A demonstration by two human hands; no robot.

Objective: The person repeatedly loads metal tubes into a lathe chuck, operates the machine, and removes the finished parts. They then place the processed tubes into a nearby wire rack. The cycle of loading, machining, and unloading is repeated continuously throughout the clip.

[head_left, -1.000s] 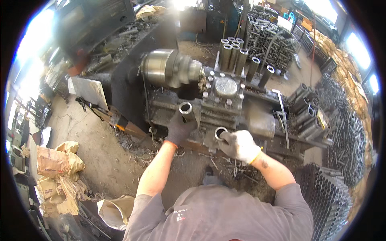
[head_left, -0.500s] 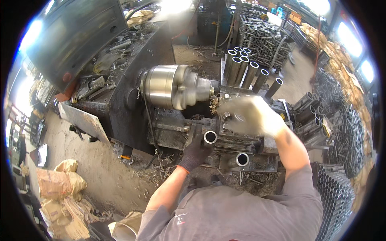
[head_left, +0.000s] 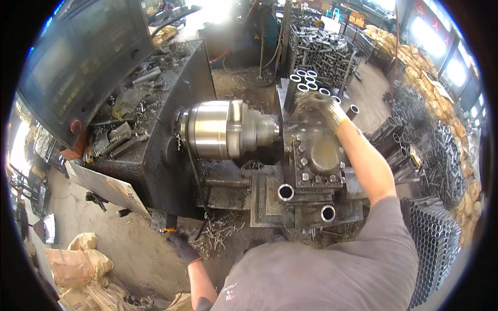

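Observation:
My left hand (head_left: 182,248), in a dark glove with an orange cuff, is low at the lathe's front by a small part with an orange-yellow band (head_left: 169,229). Whether its fingers grip that part cannot be made out. My right hand (head_left: 320,110), in a pale glove, is smeared by motion beside the upright metal tubes (head_left: 324,92), above the bolted tool post (head_left: 324,155). Its fingers are not clear. One tube (head_left: 285,192) stands apart on the carriage, another tube (head_left: 328,213) nearer me. The shiny lathe chuck (head_left: 207,129) has a blurred, stepped end.
The dark headstock (head_left: 171,114) carries metal scraps on top. Curly shavings (head_left: 220,236) hang below the carriage. More tubes (head_left: 397,142) lean at the right, above a stack of tubes (head_left: 433,233). Brown sacks (head_left: 78,264) lie on the floor at lower left.
My left hand has left the tube on the carriage and moved down and left. My right hand has moved away from over the tool post to the standing tubes. The view has shifted slightly.

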